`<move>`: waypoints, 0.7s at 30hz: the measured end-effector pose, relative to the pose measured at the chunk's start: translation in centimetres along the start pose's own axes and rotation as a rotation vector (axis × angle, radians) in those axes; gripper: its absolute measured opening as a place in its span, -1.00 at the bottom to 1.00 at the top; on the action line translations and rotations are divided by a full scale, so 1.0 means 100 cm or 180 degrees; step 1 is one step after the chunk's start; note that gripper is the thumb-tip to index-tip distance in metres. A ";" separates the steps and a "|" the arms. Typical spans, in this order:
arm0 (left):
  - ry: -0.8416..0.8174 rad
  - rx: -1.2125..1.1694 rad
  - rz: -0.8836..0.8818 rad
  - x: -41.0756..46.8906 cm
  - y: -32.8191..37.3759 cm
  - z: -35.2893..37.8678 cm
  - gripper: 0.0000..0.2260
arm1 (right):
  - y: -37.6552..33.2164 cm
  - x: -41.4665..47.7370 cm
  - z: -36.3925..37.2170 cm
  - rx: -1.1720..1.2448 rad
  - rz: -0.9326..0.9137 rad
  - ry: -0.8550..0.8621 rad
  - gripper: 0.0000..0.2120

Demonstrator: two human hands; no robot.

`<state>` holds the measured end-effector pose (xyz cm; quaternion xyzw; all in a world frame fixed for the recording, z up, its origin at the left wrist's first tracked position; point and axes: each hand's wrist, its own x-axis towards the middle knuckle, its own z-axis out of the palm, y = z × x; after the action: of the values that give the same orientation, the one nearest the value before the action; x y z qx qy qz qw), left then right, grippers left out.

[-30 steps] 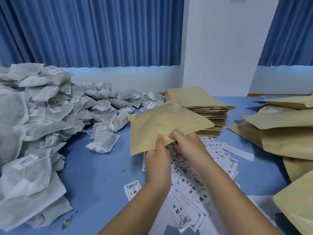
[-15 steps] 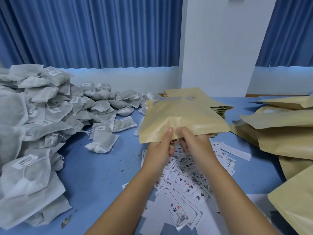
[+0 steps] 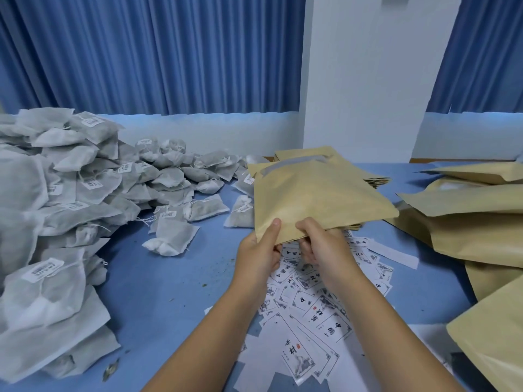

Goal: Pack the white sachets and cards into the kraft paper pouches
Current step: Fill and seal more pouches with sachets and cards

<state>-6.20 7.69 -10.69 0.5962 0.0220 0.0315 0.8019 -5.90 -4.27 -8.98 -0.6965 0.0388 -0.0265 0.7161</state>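
Print on the cards and sachet labels

Black Chinese characters are printed on the white cards [image 3: 308, 306] scattered below the pouch [image 3: 319, 199]. "中" above "國" can be read on one card well below the pouch, and a lone "中" is made out on another, closer to the pouch. "材", with a small red seal beside it, is read on the lowest card [image 3: 300, 360], farthest below the pouch; the character next to it is too blurred to be told. Left of the pouch, white barcode labels [image 3: 42, 269] are stuck on the sachets [image 3: 169, 236]; their small print cannot be read.
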 end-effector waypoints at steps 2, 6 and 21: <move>-0.0054 0.0012 -0.0134 -0.001 -0.002 0.002 -0.75 | 0.000 0.000 0.002 0.0151 -0.0065 0.0086 -0.54; -0.0042 -0.0545 -0.0265 -0.001 -0.001 0.004 -0.78 | 0.003 -0.003 0.009 0.0053 -0.0006 0.0059 -0.57; 0.1038 -0.0466 0.0397 -0.007 0.010 0.000 -0.60 | -0.005 -0.004 0.001 0.0391 0.0068 -0.0222 -0.64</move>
<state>-6.90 7.95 -9.70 0.5234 0.1123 0.1789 0.8255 -6.26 -4.16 -8.43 -0.6513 0.0195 0.0031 0.7586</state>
